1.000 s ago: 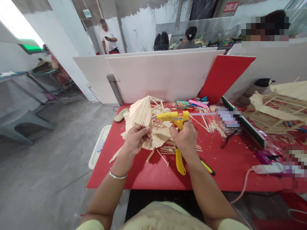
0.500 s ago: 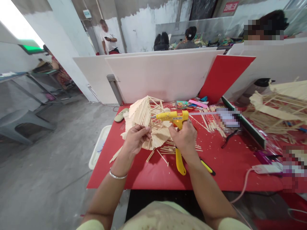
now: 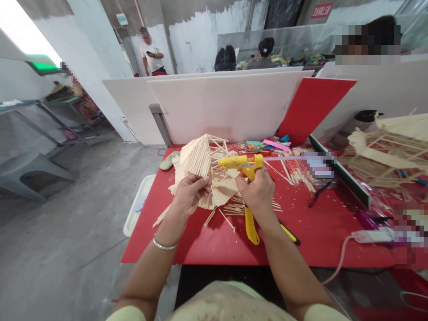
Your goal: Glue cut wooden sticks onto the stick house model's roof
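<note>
My right hand [image 3: 258,189] is wrapped around the handle of a yellow hot glue gun [image 3: 236,161], with a clear glue stick [image 3: 284,158] reaching out behind it. The gun's nozzle points left, at the edge of a roof-like model [image 3: 195,156] built of pale wooden sticks. Just under that roof, my left hand [image 3: 194,189] has thumb and fingers pinched, apparently on a thin wooden stick close to the nozzle; the fingers partly hide it. A lower tier of sticks [image 3: 224,189] spreads out beneath. Loose sticks [image 3: 234,208] lie in front of the model.
On the red tabletop [image 3: 207,249] are a yellow-handled tool [image 3: 251,227], a yellow and black cutter [image 3: 290,232] and stick bundles [image 3: 296,167]. White boards [image 3: 227,107] stand behind. Another stick model [image 3: 384,156] sits at right. A white tray [image 3: 132,218] is beside the table.
Both hands, the glue gun and the stick model stay practically in place. In the background, a person's head at the upper right has shifted slightly.
</note>
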The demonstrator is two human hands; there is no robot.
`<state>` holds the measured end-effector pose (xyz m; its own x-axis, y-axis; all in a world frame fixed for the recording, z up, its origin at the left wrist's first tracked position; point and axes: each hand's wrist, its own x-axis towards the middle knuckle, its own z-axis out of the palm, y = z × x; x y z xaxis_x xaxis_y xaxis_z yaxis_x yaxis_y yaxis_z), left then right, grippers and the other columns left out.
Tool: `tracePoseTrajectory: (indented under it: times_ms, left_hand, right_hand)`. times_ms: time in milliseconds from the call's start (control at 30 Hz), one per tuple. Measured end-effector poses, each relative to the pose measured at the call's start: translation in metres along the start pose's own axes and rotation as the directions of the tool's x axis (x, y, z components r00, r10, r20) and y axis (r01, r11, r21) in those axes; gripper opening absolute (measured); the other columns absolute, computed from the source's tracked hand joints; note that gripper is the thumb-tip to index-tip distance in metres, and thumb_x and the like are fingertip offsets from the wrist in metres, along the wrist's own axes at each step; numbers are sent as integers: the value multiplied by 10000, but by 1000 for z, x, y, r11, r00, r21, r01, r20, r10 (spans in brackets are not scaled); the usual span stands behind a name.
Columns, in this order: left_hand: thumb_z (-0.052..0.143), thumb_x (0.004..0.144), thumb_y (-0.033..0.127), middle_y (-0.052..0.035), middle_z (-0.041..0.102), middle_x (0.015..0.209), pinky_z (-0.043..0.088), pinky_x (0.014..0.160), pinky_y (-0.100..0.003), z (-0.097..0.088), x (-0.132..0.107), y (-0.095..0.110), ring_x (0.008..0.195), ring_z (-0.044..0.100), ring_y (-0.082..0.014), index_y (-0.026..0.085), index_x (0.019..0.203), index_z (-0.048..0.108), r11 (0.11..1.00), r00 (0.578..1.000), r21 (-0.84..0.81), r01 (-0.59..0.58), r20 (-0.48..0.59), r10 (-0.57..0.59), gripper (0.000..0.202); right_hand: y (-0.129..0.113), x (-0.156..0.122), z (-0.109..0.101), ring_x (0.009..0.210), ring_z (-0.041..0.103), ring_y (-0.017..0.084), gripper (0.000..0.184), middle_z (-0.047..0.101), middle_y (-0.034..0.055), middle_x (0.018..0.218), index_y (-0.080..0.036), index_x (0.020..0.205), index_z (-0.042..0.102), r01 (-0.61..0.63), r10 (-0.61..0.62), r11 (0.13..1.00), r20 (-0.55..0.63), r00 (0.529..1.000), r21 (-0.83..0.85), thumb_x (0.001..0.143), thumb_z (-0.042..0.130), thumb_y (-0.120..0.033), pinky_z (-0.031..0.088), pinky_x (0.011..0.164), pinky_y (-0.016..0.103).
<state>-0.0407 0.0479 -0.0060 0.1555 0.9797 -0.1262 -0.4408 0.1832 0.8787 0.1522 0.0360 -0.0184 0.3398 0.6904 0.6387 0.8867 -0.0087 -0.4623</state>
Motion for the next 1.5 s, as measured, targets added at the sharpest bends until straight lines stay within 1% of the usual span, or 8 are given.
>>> tracePoseTrajectory:
  times_ms: [200,400,600,967,1500]
  left_hand:
    - [876,609,224,-51,701,690,473,433,-164,1,0,1,512,622,-88,86,744,646,1000,1000,-9,3,-6,-3,300]
    - [873,622,239,-53,700,677,472,441,-162,-1,1,0,512,623,-88,84,736,654,1000,1000,-8,-7,12,7,291]
    - [876,616,252,-54,701,673,469,445,-170,-2,2,-2,516,623,-91,88,727,651,1000,1000,-3,-14,24,14,300]
    - [887,598,263,-50,696,662,471,441,-167,-1,0,0,509,620,-90,94,721,639,1000,1000,-13,-1,18,1,325]
    - [875,624,282,-52,698,673,474,452,-167,-5,4,-4,514,613,-83,97,715,633,1000,999,8,-23,36,22,318]
  right_hand:
    - [-1,0,-1,763,600,250,271,663,107,885,-163,943,606,-7,7,1000,7,1000,-1,757,564,-355,433,710,359]
    - [1,-1,1,733,590,235,263,660,91,858,-170,929,611,11,-12,1000,-23,1000,-4,774,551,-373,421,691,348]
    - [1,-1,1,698,570,229,271,639,82,798,-165,911,608,2,-3,999,-10,1000,-33,773,549,-390,401,663,344]
    - [1,-1,1,678,561,222,273,628,71,776,-162,895,608,-6,7,998,2,1000,-60,780,536,-398,387,645,338]
    - [0,-1,0,698,552,226,259,626,79,785,-174,880,607,-14,14,1000,2,1000,-12,768,539,-397,389,667,343]
